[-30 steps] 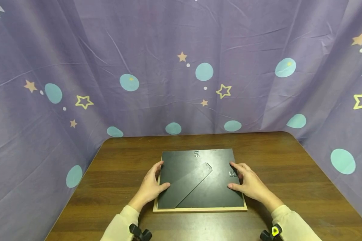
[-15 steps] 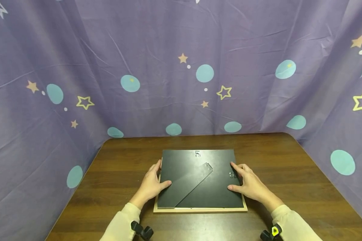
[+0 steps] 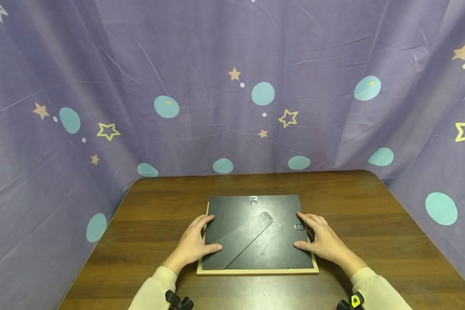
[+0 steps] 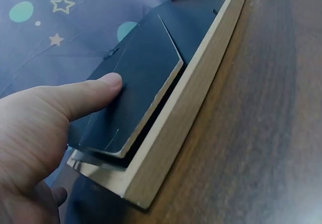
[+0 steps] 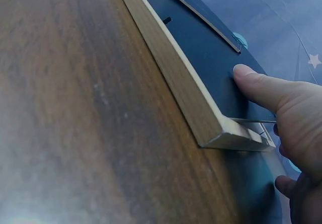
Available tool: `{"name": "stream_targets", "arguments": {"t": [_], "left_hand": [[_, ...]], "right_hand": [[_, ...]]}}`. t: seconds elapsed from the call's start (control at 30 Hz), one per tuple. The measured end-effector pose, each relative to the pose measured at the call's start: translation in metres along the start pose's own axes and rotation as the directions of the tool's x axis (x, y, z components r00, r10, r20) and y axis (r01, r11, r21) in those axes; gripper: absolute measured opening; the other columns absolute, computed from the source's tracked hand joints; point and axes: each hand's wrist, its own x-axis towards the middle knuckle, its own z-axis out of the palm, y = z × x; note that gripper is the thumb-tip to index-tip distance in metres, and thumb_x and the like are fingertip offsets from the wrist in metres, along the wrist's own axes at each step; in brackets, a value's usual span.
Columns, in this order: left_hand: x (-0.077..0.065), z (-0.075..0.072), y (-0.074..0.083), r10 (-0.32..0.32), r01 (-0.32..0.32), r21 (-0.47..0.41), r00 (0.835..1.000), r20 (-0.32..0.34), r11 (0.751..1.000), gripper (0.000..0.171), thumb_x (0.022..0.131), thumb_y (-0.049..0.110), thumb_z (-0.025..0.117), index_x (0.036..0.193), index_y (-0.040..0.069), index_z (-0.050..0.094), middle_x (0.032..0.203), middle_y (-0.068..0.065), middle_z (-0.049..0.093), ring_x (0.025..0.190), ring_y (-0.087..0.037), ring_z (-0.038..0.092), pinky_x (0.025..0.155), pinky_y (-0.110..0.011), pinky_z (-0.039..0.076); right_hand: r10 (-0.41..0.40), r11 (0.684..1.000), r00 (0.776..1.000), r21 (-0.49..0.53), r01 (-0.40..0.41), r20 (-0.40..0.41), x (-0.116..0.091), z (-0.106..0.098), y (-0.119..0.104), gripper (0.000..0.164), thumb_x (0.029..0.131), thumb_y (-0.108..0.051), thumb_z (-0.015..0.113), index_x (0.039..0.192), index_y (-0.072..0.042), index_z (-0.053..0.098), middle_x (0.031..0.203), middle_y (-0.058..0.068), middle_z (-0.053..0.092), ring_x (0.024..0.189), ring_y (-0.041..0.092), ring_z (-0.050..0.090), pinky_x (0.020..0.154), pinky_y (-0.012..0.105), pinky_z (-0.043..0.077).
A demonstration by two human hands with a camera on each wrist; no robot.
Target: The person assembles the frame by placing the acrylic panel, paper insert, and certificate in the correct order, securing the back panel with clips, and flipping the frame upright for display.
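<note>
A picture frame lies face down on the table, its pale wooden rim [image 3: 255, 272] showing along the near side. On it sits the black backing board [image 3: 271, 249] with a flat stand leg [image 3: 240, 237] and small metal hangers. My left hand [image 3: 193, 241] holds the board's left side, thumb on top and index fingertip over the edge; its other fingers are mostly hidden. At the right side my right hand [image 3: 325, 239] grips the board, thumb on top, fingers at the edge. In the right wrist view the board's end [image 5: 251, 120] stands slightly above the rim.
The brown wooden table [image 3: 170, 193] extends around the frame on all sides. A purple curtain [image 3: 209, 107] with stars and blue spots hangs behind and beside it. Cream sleeves and black wrist straps cover both forearms.
The board's far edge has shifted slightly toward me and levelled out. My left index finger has come from beside the edge onto the board. My right hand has barely moved.
</note>
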Motion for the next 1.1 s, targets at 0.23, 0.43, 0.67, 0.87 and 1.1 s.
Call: {"name": "stream_targets", "arguments": {"t": [0.23, 0.43, 0.67, 0.87, 1.1], "left_hand": [[-0.004, -0.002, -0.005, 0.019, -0.019, 0.008, 1.000, -0.001, 1.000, 0.095, 0.061, 0.046, 0.089, 0.142, 0.015, 0.048, 0.151, -0.017, 0.034, 0.141, -0.032, 0.028, 0.105, -0.060, 0.030], [-0.005, -0.001, -0.007, -0.016, 0.015, 0.032, 1.000, 0.022, 0.999, 0.098, 0.062, 0.050, 0.087, 0.144, 0.017, 0.045, 0.152, -0.018, 0.032, 0.140, -0.034, 0.027, 0.104, -0.062, 0.029], [-0.006, 0.001, -0.010, -0.042, 0.041, 0.037, 0.998, 0.041, 0.998, 0.100, 0.063, 0.056, 0.084, 0.145, 0.019, 0.042, 0.153, -0.019, 0.030, 0.140, -0.036, 0.028, 0.102, -0.063, 0.032], [-0.008, 0.003, -0.013, -0.053, 0.051, 0.028, 0.997, 0.058, 0.998, 0.099, 0.063, 0.057, 0.083, 0.145, 0.020, 0.043, 0.153, -0.018, 0.030, 0.139, -0.038, 0.029, 0.101, -0.064, 0.032], [-0.008, 0.004, -0.016, -0.032, 0.031, 0.020, 0.996, 0.079, 0.999, 0.098, 0.065, 0.057, 0.082, 0.145, 0.017, 0.043, 0.156, -0.014, 0.025, 0.142, -0.035, 0.024, 0.104, -0.063, 0.029]], "right_hand": [[-0.036, 0.999, 0.999, 0.008, 0.036, 0.006, -0.005, -0.001, 0.002, 0.091, 0.070, -0.055, 0.080, 0.143, -0.012, 0.047, 0.141, 0.011, 0.049, 0.131, 0.034, 0.038, 0.101, 0.058, 0.035], [-0.009, 1.000, 0.999, 0.017, 0.008, 0.049, -0.009, -0.001, 0.003, 0.093, 0.070, -0.058, 0.078, 0.145, -0.014, 0.044, 0.146, 0.009, 0.044, 0.138, 0.036, 0.031, 0.100, 0.062, 0.034], [-0.008, 1.000, 0.998, 0.008, 0.008, 0.057, -0.011, 0.001, 0.003, 0.091, 0.071, -0.057, 0.077, 0.144, -0.012, 0.045, 0.146, 0.012, 0.043, 0.137, 0.038, 0.031, 0.102, 0.061, 0.032], [-0.025, 1.000, 0.998, 0.006, 0.025, 0.055, -0.011, 0.003, 0.005, 0.090, 0.072, -0.057, 0.077, 0.143, -0.011, 0.047, 0.146, 0.012, 0.045, 0.136, 0.039, 0.033, 0.103, 0.060, 0.033], [-0.027, 1.000, 0.997, 0.014, 0.026, 0.068, -0.012, 0.003, 0.007, 0.089, 0.073, -0.057, 0.076, 0.143, -0.012, 0.046, 0.146, 0.012, 0.044, 0.136, 0.039, 0.034, 0.101, 0.062, 0.033]]}}
